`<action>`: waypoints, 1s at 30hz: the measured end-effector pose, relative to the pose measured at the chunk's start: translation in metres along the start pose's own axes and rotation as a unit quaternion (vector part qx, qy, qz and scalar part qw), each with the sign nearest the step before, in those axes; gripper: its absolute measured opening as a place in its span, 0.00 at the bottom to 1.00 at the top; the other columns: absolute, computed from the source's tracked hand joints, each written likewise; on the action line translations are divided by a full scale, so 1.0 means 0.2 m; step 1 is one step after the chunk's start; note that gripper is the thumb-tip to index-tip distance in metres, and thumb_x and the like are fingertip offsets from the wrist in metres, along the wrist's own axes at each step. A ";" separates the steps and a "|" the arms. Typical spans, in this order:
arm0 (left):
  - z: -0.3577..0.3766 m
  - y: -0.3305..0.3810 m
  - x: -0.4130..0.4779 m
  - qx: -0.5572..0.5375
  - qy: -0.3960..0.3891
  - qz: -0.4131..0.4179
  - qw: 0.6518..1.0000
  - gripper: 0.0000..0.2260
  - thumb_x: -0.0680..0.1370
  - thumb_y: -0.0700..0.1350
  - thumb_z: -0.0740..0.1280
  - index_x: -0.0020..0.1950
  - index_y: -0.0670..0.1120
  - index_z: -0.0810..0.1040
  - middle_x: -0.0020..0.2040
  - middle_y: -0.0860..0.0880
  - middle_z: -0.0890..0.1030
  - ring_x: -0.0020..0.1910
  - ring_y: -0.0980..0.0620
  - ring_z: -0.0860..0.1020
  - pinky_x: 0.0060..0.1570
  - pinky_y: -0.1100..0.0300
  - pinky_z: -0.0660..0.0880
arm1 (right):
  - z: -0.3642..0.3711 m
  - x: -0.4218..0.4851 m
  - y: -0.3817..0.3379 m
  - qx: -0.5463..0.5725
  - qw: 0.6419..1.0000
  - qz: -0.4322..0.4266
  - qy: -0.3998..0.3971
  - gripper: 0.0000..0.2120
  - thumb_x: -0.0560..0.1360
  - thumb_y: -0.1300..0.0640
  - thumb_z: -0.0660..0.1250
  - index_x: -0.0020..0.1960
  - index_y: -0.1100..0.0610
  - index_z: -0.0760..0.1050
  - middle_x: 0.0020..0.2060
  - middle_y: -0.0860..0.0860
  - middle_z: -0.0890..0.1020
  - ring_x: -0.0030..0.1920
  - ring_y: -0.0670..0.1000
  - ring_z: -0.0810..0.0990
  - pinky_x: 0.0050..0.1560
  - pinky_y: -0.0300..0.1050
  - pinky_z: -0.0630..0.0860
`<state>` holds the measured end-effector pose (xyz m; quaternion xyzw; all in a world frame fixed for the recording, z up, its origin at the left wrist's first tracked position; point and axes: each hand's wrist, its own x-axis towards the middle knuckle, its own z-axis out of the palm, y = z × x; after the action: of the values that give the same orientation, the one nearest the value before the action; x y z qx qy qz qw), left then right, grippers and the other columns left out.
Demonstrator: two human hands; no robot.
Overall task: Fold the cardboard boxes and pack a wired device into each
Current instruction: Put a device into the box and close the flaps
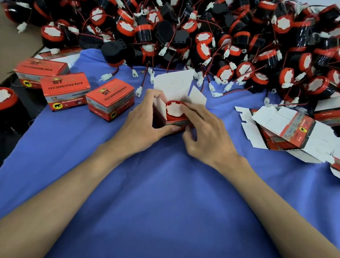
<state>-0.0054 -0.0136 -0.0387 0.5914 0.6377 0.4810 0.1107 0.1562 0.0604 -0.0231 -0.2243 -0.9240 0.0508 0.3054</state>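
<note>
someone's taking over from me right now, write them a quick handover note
Left hand: grips the open box at its left side.
Right hand: fingers rest on the device that sits in that box.
Done: three closed boxes stand at the left on the blue cloth.
Left: fold this box's flaps shut. Then carry on with the flat boxes at the right and the pile of devices at the back.
</note>
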 end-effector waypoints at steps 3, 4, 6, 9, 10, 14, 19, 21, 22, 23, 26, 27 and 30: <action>-0.01 -0.01 0.00 -0.023 -0.007 -0.016 1.000 0.30 0.64 0.59 0.75 0.58 0.66 0.59 0.53 0.59 0.75 0.53 0.52 0.78 0.53 0.47 0.77 | 0.01 -0.03 0.00 0.028 0.999 -0.030 -0.020 0.25 0.66 0.72 0.65 0.64 0.69 0.74 0.64 0.62 0.76 0.64 0.60 0.76 0.61 0.48 0.73; -0.02 -0.01 0.00 -0.028 -0.011 -0.018 0.999 0.31 0.65 0.58 0.75 0.59 0.65 0.59 0.55 0.59 0.75 0.54 0.52 0.78 0.54 0.47 0.76 | 0.00 -0.03 0.00 0.032 0.999 -0.029 -0.030 0.27 0.65 0.73 0.64 0.64 0.69 0.73 0.65 0.63 0.74 0.65 0.60 0.75 0.63 0.51 0.73; -0.02 0.00 0.01 -0.036 -0.017 -0.021 0.999 0.33 0.65 0.55 0.76 0.62 0.63 0.60 0.56 0.59 0.75 0.55 0.53 0.78 0.56 0.48 0.76 | -0.01 -0.02 -0.01 0.024 0.998 -0.021 -0.052 0.28 0.65 0.73 0.64 0.66 0.70 0.71 0.68 0.62 0.72 0.68 0.60 0.71 0.65 0.55 0.71; -0.02 0.01 0.01 -0.059 -0.012 -0.022 0.998 0.32 0.65 0.53 0.78 0.61 0.63 0.62 0.56 0.57 0.76 0.55 0.54 0.78 0.56 0.49 0.76 | 0.00 0.02 -0.05 -0.101 0.994 -0.019 -0.041 0.23 0.66 0.68 0.63 0.61 0.67 0.75 0.65 0.58 0.76 0.66 0.57 0.74 0.61 0.52 0.71; -0.02 0.00 0.01 -0.065 -0.010 -0.023 0.998 0.32 0.65 0.52 0.78 0.60 0.64 0.61 0.56 0.55 0.77 0.55 0.54 0.79 0.56 0.48 0.76 | 0.01 0.02 -0.06 -0.135 0.990 -0.012 -0.038 0.21 0.67 0.66 0.62 0.60 0.66 0.76 0.63 0.57 0.77 0.64 0.57 0.76 0.59 0.51 0.71; -0.02 0.00 0.00 -0.071 -0.005 -0.022 0.997 0.31 0.65 0.52 0.78 0.58 0.64 0.61 0.56 0.52 0.77 0.54 0.53 0.79 0.54 0.47 0.76 | 0.01 -0.03 -0.06 -0.137 0.990 0.013 -0.024 0.25 0.68 0.64 0.65 0.65 0.64 0.74 0.60 0.58 0.77 0.56 0.58 0.78 0.59 0.54 0.70; -0.02 0.01 0.01 -0.069 -0.006 -0.027 0.997 0.33 0.66 0.53 0.80 0.61 0.60 0.61 0.54 0.56 0.77 0.52 0.57 0.78 0.53 0.53 0.76 | -0.01 -0.01 -0.05 -0.082 0.992 -0.065 0.063 0.17 0.65 0.67 0.61 0.50 0.63 0.81 0.47 0.55 0.83 0.46 0.58 0.81 0.56 0.51 0.73; -0.02 0.00 0.01 -0.071 -0.010 -0.028 0.997 0.34 0.67 0.52 0.79 0.63 0.59 0.61 0.56 0.51 0.77 0.55 0.53 0.78 0.55 0.50 0.76 | -0.01 0.00 -0.05 -0.070 0.994 -0.057 0.060 0.15 0.65 0.65 0.60 0.47 0.63 0.82 0.43 0.55 0.83 0.42 0.59 0.81 0.55 0.48 0.72; -0.02 0.00 0.00 -0.072 -0.012 -0.028 0.997 0.34 0.67 0.51 0.79 0.64 0.58 0.60 0.58 0.49 0.76 0.56 0.52 0.78 0.56 0.49 0.76 | -0.01 0.00 -0.06 -0.068 0.995 -0.053 0.052 0.15 0.65 0.64 0.59 0.46 0.63 0.82 0.42 0.55 0.83 0.40 0.59 0.81 0.54 0.48 0.72; -0.02 0.00 0.00 -0.074 -0.015 -0.029 0.997 0.35 0.67 0.51 0.79 0.65 0.57 0.60 0.59 0.49 0.76 0.57 0.51 0.77 0.57 0.48 0.76 | -0.01 -0.01 -0.06 -0.065 0.996 -0.049 0.047 0.16 0.66 0.63 0.58 0.46 0.63 0.82 0.41 0.56 0.83 0.40 0.60 0.80 0.53 0.48 0.72; -0.03 0.00 0.00 -0.083 -0.022 -0.029 0.996 0.35 0.68 0.47 0.79 0.68 0.54 0.61 0.62 0.49 0.74 0.59 0.51 0.76 0.60 0.48 0.74 | -0.01 -0.01 -0.06 -0.045 0.997 -0.045 0.045 0.18 0.66 0.65 0.57 0.49 0.63 0.81 0.41 0.56 0.81 0.41 0.60 0.78 0.47 0.51 0.73; -0.03 0.00 0.01 -0.088 -0.027 -0.027 0.995 0.35 0.68 0.46 0.79 0.68 0.53 0.62 0.63 0.48 0.74 0.60 0.50 0.76 0.61 0.49 0.74 | -0.01 -0.02 -0.06 -0.043 0.997 -0.041 0.050 0.18 0.65 0.66 0.58 0.50 0.64 0.80 0.42 0.57 0.80 0.41 0.60 0.78 0.46 0.51 0.73; -0.04 -0.01 0.00 -0.089 -0.031 -0.007 0.996 0.32 0.69 0.41 0.79 0.62 0.56 0.62 0.60 0.48 0.76 0.58 0.54 0.77 0.61 0.54 0.74 | -0.02 -0.02 -0.07 -0.055 0.995 -0.010 0.088 0.16 0.66 0.68 0.62 0.52 0.65 0.79 0.46 0.58 0.81 0.45 0.60 0.80 0.46 0.52 0.73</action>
<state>-0.0126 -0.0172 -0.0352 0.5891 0.5929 0.5166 0.1857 0.1554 0.0463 -0.0195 -0.2355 -0.8969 -0.0230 0.3735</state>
